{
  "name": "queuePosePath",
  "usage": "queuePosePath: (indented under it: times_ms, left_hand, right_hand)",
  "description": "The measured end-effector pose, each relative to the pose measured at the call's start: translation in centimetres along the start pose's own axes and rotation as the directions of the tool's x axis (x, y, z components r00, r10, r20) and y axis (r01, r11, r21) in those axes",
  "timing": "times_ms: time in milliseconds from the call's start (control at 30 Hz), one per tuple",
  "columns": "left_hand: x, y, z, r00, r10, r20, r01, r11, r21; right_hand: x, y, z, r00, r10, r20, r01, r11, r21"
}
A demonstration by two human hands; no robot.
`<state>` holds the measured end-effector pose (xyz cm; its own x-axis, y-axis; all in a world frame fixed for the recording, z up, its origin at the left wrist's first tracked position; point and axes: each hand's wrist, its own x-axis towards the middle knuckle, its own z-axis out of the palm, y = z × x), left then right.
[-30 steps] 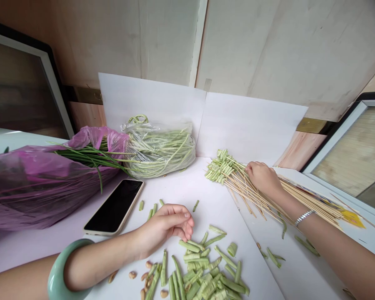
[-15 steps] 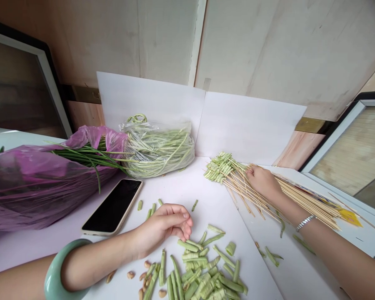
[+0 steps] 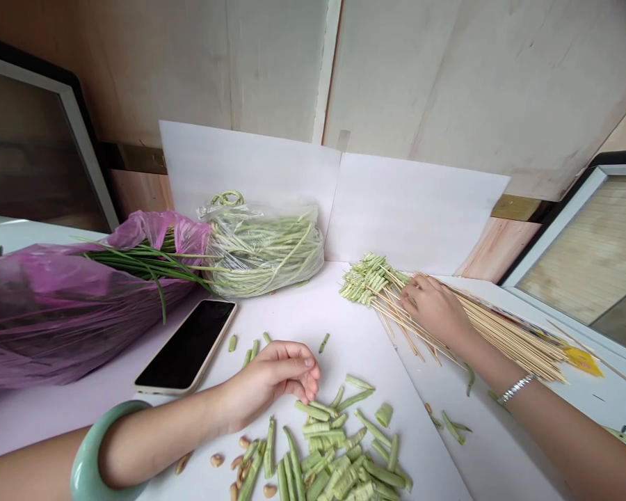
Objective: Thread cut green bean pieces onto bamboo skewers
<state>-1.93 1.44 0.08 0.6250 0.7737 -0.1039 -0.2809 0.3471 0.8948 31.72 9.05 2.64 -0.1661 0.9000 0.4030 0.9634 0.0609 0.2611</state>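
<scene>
Above a heap of cut green bean pieces (image 3: 339, 459), my left hand (image 3: 284, 369) rests with loosely curled fingers. Nothing shows in it, and its thumb stands apart from the fingers. My right hand (image 3: 432, 306) is over a bundle of bamboo skewers (image 3: 506, 334) at the right. Its fingers are bent and apart, near the skewer sticks, and I see nothing gripped in them. Just beyond its fingertips lies a pile of skewered bean pieces (image 3: 368, 278), with the bare stick ends pointing toward me.
A phone (image 3: 188, 348) lies left of my left hand. Behind it are a purple plastic bag (image 3: 46, 306) with green stalks and a clear bag of long beans (image 3: 266, 250). Tan beans (image 3: 217, 460) and bean scraps (image 3: 451, 428) are scattered about. White boards (image 3: 417, 209) stand behind.
My right hand has loosened from a closed fist, its fingers now spreading over the skewers, and has shifted slightly left. My left hand has stayed almost still.
</scene>
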Motion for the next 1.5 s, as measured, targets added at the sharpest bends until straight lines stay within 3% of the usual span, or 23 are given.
queuePosePath:
  times_ms: [300, 467, 733, 967, 1300, 1500]
  left_hand:
    - [0.0, 0.0, 0.1, 1.000, -0.001, 0.000, 0.001, 1.000, 0.000]
    - [0.1, 0.0, -0.1, 1.000, 0.003, 0.015, -0.002, 1.000, -0.004]
    - [0.0, 0.1, 0.0, 1.000, -0.012, 0.018, 0.012, 1.000, -0.011]
    - [0.0, 0.0, 0.0, 1.000, 0.000, 0.022, 0.000, 1.000, 0.009]
    - [0.1, -0.1, -0.2, 0.999, -0.010, 0.031, 0.009, 1.000, 0.024]
    - [0.1, -0.2, -0.3, 0.999, -0.003, 0.040, 0.002, 1.000, 0.011]
  right_hand:
    - [-0.2, 0.3, 0.4, 0.995, 0.091, 0.032, -0.090, 0.996, -0.019]
    - [-0.5, -0.1, -1.3, 0.980, 0.191, 0.046, -0.191, 0.982, -0.007]
    - [-0.8, 0.1, -3.6, 0.929, 0.322, 0.182, -0.329, 0.944, 0.008]
    - [-0.4, 1.8, -3.2, 0.916, 0.323, 0.238, -0.352, 0.932, 0.088]
    - [0.2, 3.4, -2.7, 0.959, 0.246, 0.144, -0.277, 0.922, 0.271]
    - [1.2, 3.1, -2.1, 0.956, 0.268, 0.117, -0.292, 0.901, 0.320]
